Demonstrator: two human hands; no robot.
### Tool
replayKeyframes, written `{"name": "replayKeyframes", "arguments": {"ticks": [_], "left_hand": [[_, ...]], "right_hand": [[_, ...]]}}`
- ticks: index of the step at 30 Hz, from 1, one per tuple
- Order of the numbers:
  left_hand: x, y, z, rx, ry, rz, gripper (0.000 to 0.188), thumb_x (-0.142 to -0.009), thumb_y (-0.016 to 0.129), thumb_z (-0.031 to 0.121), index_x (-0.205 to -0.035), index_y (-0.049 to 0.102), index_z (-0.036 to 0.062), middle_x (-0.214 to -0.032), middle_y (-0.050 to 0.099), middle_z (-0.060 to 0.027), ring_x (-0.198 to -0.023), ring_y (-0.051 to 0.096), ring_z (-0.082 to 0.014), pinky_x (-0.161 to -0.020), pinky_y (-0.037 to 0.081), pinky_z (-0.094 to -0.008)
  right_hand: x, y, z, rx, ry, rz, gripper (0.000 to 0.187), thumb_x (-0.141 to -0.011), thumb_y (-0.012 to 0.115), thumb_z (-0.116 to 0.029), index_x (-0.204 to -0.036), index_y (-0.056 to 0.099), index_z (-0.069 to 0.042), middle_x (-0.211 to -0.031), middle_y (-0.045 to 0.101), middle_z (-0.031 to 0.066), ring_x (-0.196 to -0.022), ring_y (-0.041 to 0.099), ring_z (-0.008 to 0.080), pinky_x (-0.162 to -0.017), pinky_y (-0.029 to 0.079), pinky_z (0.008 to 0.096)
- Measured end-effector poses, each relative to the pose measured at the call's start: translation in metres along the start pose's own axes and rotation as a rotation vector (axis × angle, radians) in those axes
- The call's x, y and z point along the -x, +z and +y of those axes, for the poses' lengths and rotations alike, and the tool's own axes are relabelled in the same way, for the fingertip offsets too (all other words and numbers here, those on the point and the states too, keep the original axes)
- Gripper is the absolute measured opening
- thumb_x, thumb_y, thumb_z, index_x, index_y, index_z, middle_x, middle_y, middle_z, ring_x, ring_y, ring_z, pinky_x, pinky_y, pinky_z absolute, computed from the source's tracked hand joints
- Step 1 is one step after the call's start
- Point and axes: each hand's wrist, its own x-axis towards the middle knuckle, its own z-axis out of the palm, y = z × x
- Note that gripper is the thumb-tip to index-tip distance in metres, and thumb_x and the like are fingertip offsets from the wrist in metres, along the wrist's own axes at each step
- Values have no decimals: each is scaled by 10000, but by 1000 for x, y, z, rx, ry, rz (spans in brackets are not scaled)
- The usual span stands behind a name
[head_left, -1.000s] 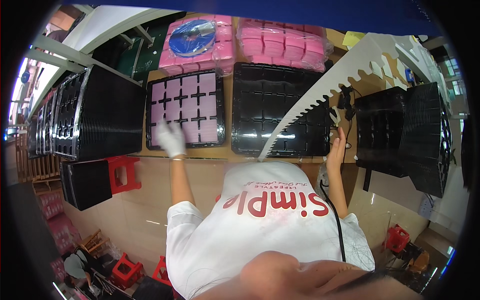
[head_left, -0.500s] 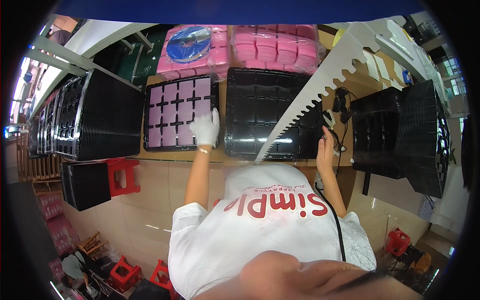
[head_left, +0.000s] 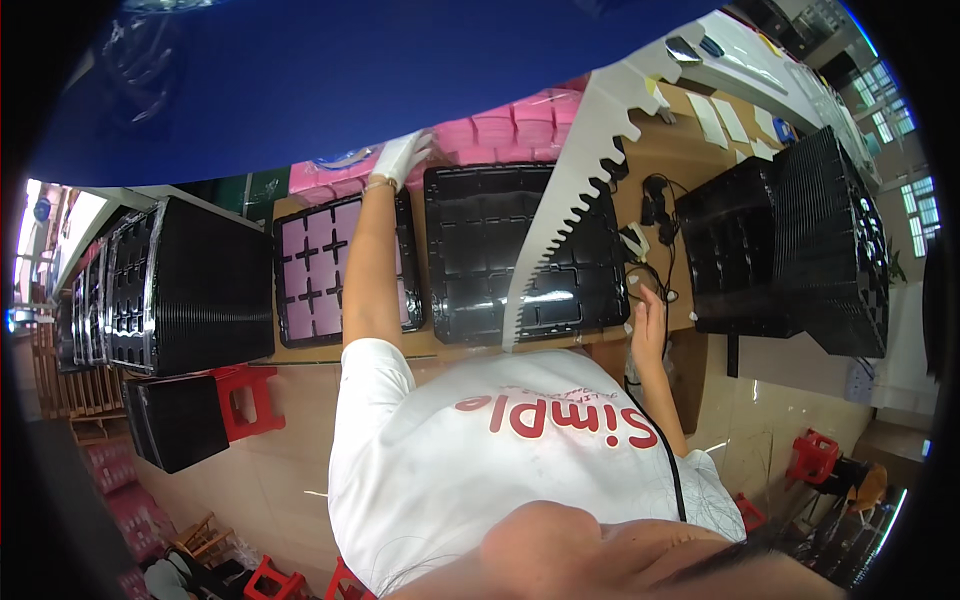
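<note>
My left hand (head_left: pixel 403 158), in a white glove, reaches to the far side of the table. Its fingers are stretched out over or against the pink foam pieces (head_left: pixel 500 128) stacked there; exact contact is unclear. Under that forearm lies a black compartment tray (head_left: pixel 281 300) lined with pink sheets, partly hidden by the arm. To its right sits another black tray (head_left: pixel 480 255), with no pink in it. My bare right hand (head_left: pixel 648 328) is beside that tray's near right corner, fingers extended and nothing visible in them.
A white toothed strip (head_left: pixel 590 160) slants across the right tray. Tall stacks of black trays stand at left (head_left: pixel 215 285) and right (head_left: pixel 735 250). Dark cables (head_left: pixel 657 205) lie between tray and right stack. A blue surface (head_left: pixel 350 80) covers the upper view. A red stool (head_left: pixel 255 400) stands lower left.
My left hand has moved from above the pink-lined tray to the pink foam at the back. The view has shifted, and the blue surface now hides more. My right hand stays near the tray's corner.
</note>
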Motion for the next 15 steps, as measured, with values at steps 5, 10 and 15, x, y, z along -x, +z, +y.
{"name": "replayKeyframes", "arguments": {"ticks": [5,10,15], "left_hand": [[65,54,77,-1077,-260,-118,484,-947,551,297,-1346,479,32,-1212,623,-115,-949,619,-179,-818,495,-283],[216,129,22,-720,-178,-498,533,-842,666,356,-1260,579,38,-1212,637,-101,-849,609,-124,-735,515,-256],[273,180,-33,-504,-263,-108,322,-909,629,271,-1102,681,19,-884,697,-49,-770,628,-105,-707,493,-235]], "right_hand": [[-11,17,-19,-161,22,-14,281,-990,467,-137,-1221,544,2,-1198,560,164,-1058,583,276,-890,469,330],[-44,54,-40,-306,-37,-216,179,-940,548,-83,-1070,646,-9,-1053,647,105,-925,637,199,-809,499,276],[-49,114,-46,-1065,276,-864,319,-993,456,-200,-1212,581,-5,-1169,628,116,-1068,608,185,-945,464,306]]}}
